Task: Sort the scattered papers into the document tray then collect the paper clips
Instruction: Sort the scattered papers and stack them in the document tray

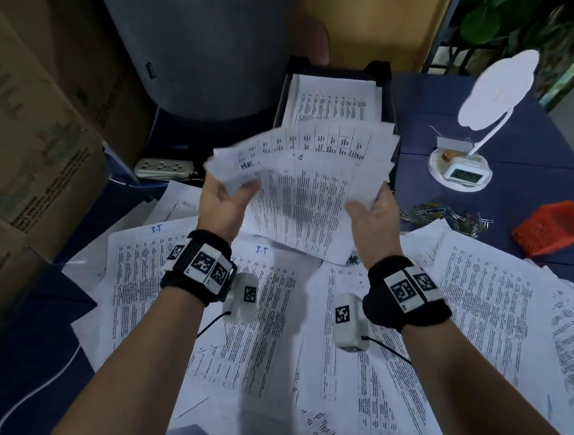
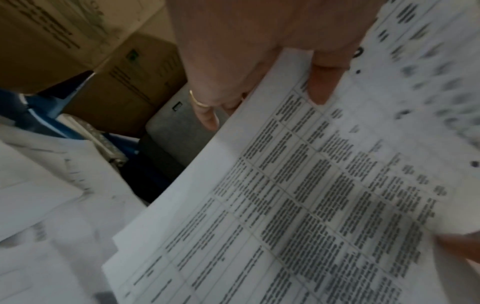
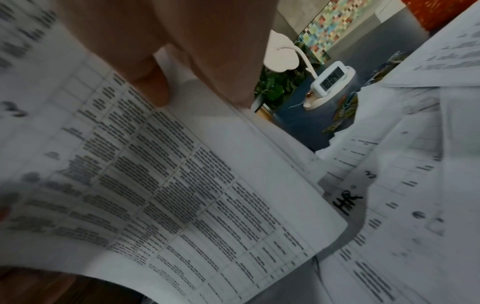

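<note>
Your held sheets [image 1: 302, 184] hang fanned above the surface [image 1: 457, 134], just before the document tray [image 1: 389, 98]. Your left hand [image 1: 223, 200] and right hand [image 1: 371, 217] each grip a side edge; paper clips [image 1: 445, 217] lie right.

Thin matt white printed paper sheets [image 1: 301, 198] bend between both grips, over a matt dark-blue counter [image 1: 457, 127], beside a perforated orange plastic basket [image 1: 552, 228].

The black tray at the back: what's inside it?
The black tray holds at least one printed sheet lying flat. The bundle of papers, held by the left hand and right hand, covers its near end, so how many sheets lie there cannot be seen.
</note>
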